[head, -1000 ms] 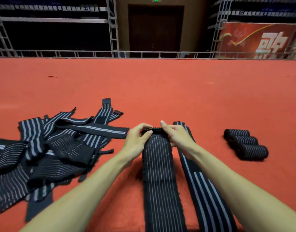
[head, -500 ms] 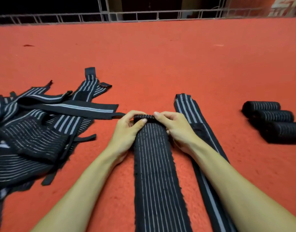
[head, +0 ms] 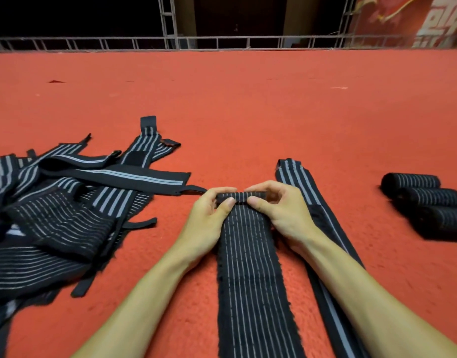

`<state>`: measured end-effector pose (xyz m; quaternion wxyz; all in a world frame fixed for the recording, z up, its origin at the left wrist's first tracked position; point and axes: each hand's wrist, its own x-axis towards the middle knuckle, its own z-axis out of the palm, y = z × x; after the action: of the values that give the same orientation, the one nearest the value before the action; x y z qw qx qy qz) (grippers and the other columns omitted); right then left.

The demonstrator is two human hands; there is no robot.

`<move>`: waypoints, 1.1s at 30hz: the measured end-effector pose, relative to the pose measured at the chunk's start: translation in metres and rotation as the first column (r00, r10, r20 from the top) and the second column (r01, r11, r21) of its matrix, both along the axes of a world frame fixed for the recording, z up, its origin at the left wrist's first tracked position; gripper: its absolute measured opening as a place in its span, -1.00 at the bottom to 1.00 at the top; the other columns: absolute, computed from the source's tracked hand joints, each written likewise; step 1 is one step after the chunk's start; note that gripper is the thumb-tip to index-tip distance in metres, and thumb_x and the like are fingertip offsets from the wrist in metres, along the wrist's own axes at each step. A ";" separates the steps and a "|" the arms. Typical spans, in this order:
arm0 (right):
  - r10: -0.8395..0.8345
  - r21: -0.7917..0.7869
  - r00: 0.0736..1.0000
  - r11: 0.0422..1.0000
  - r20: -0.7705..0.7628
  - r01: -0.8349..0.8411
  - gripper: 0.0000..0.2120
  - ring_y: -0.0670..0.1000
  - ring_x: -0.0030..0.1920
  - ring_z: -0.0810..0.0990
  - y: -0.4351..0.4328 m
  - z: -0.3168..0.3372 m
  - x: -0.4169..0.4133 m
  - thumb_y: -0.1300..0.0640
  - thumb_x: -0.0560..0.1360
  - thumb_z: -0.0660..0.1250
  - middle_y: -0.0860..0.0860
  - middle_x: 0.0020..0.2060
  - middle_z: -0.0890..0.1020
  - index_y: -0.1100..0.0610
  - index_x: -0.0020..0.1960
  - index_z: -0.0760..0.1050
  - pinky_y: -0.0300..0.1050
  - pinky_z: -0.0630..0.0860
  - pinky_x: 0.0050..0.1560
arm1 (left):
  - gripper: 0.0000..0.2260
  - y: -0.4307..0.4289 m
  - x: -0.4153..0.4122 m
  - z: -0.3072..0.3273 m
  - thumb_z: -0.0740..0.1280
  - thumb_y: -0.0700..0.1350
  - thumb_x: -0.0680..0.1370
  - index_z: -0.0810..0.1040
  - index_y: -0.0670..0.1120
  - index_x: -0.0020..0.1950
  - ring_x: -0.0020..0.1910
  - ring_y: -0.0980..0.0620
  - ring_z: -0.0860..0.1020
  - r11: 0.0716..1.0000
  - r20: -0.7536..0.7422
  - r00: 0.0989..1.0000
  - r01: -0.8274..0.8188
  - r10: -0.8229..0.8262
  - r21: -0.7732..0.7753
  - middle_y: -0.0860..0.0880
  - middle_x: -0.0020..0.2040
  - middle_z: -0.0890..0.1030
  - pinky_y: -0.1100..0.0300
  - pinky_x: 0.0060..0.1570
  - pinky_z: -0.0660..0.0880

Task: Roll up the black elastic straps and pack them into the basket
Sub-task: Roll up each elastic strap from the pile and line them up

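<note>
A black elastic strap with thin white stripes (head: 250,275) lies flat on the red carpet, running from the bottom edge up to my hands. Its far end is curled into a small tight roll (head: 241,197). My left hand (head: 211,215) pinches the roll's left end between thumb and fingers. My right hand (head: 279,208) pinches its right end the same way. A second flat strap (head: 297,177) lies just right of it, partly under my right forearm. No basket is in view.
A tangled heap of unrolled striped straps (head: 62,208) covers the carpet at the left. Three rolled straps (head: 428,202) lie side by side at the right. A metal railing (head: 222,43) runs along the far edge of the carpet.
The far end of the strap has been turned over into a thicker roll between my hands. The camera has tilted up a little compared with half a second ago.
</note>
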<state>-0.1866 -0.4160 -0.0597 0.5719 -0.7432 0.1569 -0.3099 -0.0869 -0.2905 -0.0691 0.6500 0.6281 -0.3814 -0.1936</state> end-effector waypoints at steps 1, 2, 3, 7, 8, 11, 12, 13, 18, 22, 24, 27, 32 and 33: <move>-0.002 -0.005 1.000 1.000 -0.003 0.002 -0.87 -0.14 -0.19 0.62 0.001 0.000 -0.001 0.33 0.43 0.44 0.00 -0.20 0.68 0.14 -0.09 0.63 -0.23 0.53 -0.10 | -0.84 0.001 0.001 0.000 0.24 -0.28 0.59 0.52 -0.06 0.08 -0.06 0.23 0.57 1.000 0.023 1.000 0.005 -0.006 0.005 -0.01 -0.01 0.61 0.37 -0.03 0.45; 0.000 -0.004 1.000 1.000 -0.006 0.000 -0.87 -0.15 -0.21 0.61 0.001 0.001 -0.002 0.34 0.42 0.44 -0.01 -0.22 0.67 0.14 -0.09 0.63 -0.22 0.52 -0.11 | -0.83 0.001 0.002 0.000 0.25 -0.29 0.58 0.52 -0.04 0.06 -0.04 0.20 0.56 1.000 0.054 0.999 0.006 -0.007 0.011 0.00 -0.01 0.61 0.34 0.00 0.45; 0.001 0.001 1.000 1.000 -0.013 -0.001 -0.86 -0.17 -0.22 0.60 0.001 0.001 -0.003 0.34 0.42 0.44 -0.03 -0.23 0.67 0.13 -0.10 0.63 -0.21 0.51 -0.13 | -0.82 0.001 0.002 0.000 0.25 -0.30 0.58 0.51 -0.02 0.04 -0.04 0.18 0.56 1.000 0.085 0.996 0.004 -0.005 0.012 0.00 -0.02 0.61 0.31 0.01 0.45; 0.014 0.071 0.999 0.997 -0.036 -0.011 -0.89 -0.12 -0.19 0.60 0.003 0.001 -0.003 0.26 0.44 0.44 0.03 -0.18 0.68 0.11 -0.06 0.64 -0.06 0.52 -0.19 | -0.81 0.001 0.000 0.003 0.24 -0.35 0.57 0.51 -0.07 -0.01 -0.12 0.20 0.53 0.999 0.141 0.990 -0.006 0.011 -0.040 0.02 -0.11 0.59 0.34 -0.05 0.44; 0.029 0.100 0.999 0.995 -0.026 -0.026 -0.91 -0.10 -0.18 0.61 0.004 0.002 -0.003 0.24 0.46 0.43 0.05 -0.17 0.68 0.12 -0.05 0.64 -0.11 0.53 -0.19 | -0.81 0.001 0.000 0.005 0.24 -0.36 0.56 0.51 -0.08 -0.02 -0.15 0.22 0.52 0.998 0.147 0.989 -0.018 0.027 -0.060 0.03 -0.13 0.58 0.37 -0.08 0.44; 0.062 0.153 0.997 0.987 -0.051 -0.053 -0.83 -0.10 -0.28 0.59 0.008 0.003 -0.003 0.06 0.51 0.37 0.07 -0.23 0.65 0.15 -0.05 0.64 -0.24 0.48 -0.35 | -0.77 0.002 -0.001 0.008 0.25 -0.41 0.53 0.53 -0.08 -0.07 -0.17 0.25 0.53 0.994 0.139 0.989 -0.043 0.057 -0.103 0.06 -0.16 0.58 0.41 -0.10 0.43; 0.070 0.174 0.996 0.983 -0.059 -0.058 -0.77 -0.08 -0.30 0.59 0.009 0.004 -0.003 0.00 0.50 0.35 0.10 -0.24 0.64 0.16 -0.06 0.64 -0.22 0.47 -0.36 | -0.75 0.002 -0.001 0.009 0.25 -0.43 0.52 0.53 -0.08 -0.08 -0.16 0.25 0.53 0.993 0.143 0.988 -0.044 0.060 -0.109 0.07 -0.17 0.59 0.41 -0.08 0.43; 0.073 0.191 0.996 0.980 -0.059 -0.060 -0.73 -0.03 -0.27 0.60 0.009 0.005 -0.003 -0.04 0.48 0.36 0.13 -0.21 0.65 0.17 -0.06 0.64 -0.16 0.50 -0.30 | -0.74 0.002 -0.002 0.009 0.25 -0.44 0.51 0.54 -0.08 -0.10 -0.15 0.24 0.53 0.993 0.143 0.988 -0.042 0.058 -0.111 0.07 -0.17 0.59 0.41 -0.07 0.43; 0.039 0.230 0.999 0.972 -0.004 -0.037 -0.83 0.05 -0.10 0.65 0.007 0.005 -0.005 0.12 0.46 0.42 0.15 -0.11 0.70 0.21 -0.04 0.65 0.06 0.57 0.00 | -0.71 0.003 -0.006 0.011 0.22 -0.43 0.53 0.54 -0.06 -0.04 -0.06 0.27 0.54 0.996 0.092 0.995 -0.016 0.024 -0.088 0.09 -0.08 0.60 0.44 -0.02 0.40; 0.031 0.181 1.000 0.983 -0.005 -0.029 -0.90 -0.02 -0.12 0.63 0.006 0.006 -0.007 0.21 0.43 0.46 0.13 -0.12 0.69 0.14 -0.06 0.66 -0.09 0.57 -0.06 | -0.73 0.003 -0.006 0.011 0.23 -0.36 0.54 0.52 -0.02 0.08 -0.22 0.23 0.52 0.999 -0.057 0.998 0.017 -0.018 -0.030 0.03 -0.14 0.58 0.40 -0.19 0.43; 0.019 0.157 1.000 0.987 -0.004 -0.018 -0.89 -0.09 -0.16 0.63 0.006 0.006 -0.008 0.24 0.40 0.48 0.06 -0.17 0.69 0.10 -0.09 0.65 -0.19 0.58 -0.13 | -0.82 0.004 -0.006 0.010 0.29 -0.22 0.56 0.51 0.00 0.12 -0.20 0.17 0.52 0.998 -0.178 0.982 0.055 -0.057 -0.013 -0.03 -0.12 0.57 0.32 -0.20 0.46; 0.018 0.134 1.000 0.991 0.022 -0.020 -0.86 -0.13 -0.21 0.62 0.007 0.007 -0.008 0.30 0.38 0.49 -0.04 -0.24 0.69 0.09 -0.13 0.64 -0.29 0.52 -0.20 | -0.86 0.002 -0.007 0.010 0.25 -0.04 0.59 0.51 -0.03 0.11 -0.16 0.26 0.54 0.999 -0.116 0.993 -0.010 0.015 0.043 0.02 -0.05 0.59 0.40 -0.16 0.45; 0.010 0.132 0.998 0.991 0.058 -0.018 -0.83 -0.07 -0.22 0.64 0.010 0.008 -0.008 0.37 0.35 0.49 0.02 -0.25 0.69 0.13 -0.18 0.63 -0.23 0.54 -0.19 | -0.72 0.001 -0.012 0.012 0.09 -0.01 0.64 0.51 -0.15 -0.01 -0.21 0.23 0.50 0.997 -0.038 0.997 -0.066 0.068 0.044 0.03 -0.16 0.56 0.38 -0.16 0.43; 0.011 0.137 0.998 0.990 0.067 -0.020 -0.83 -0.06 -0.22 0.64 0.011 0.009 -0.008 0.38 0.34 0.49 0.03 -0.25 0.69 0.14 -0.19 0.64 -0.21 0.55 -0.19 | -0.75 0.001 -0.013 0.012 0.10 -0.03 0.64 0.50 -0.14 -0.02 -0.22 0.22 0.49 0.997 -0.034 0.997 -0.068 0.069 0.044 0.03 -0.17 0.55 0.38 -0.17 0.42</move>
<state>-0.1950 -0.4051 -0.0510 0.6291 -0.6925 0.1532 -0.3182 -0.0995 -0.2898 -0.0574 0.6493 0.6511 -0.3439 -0.1904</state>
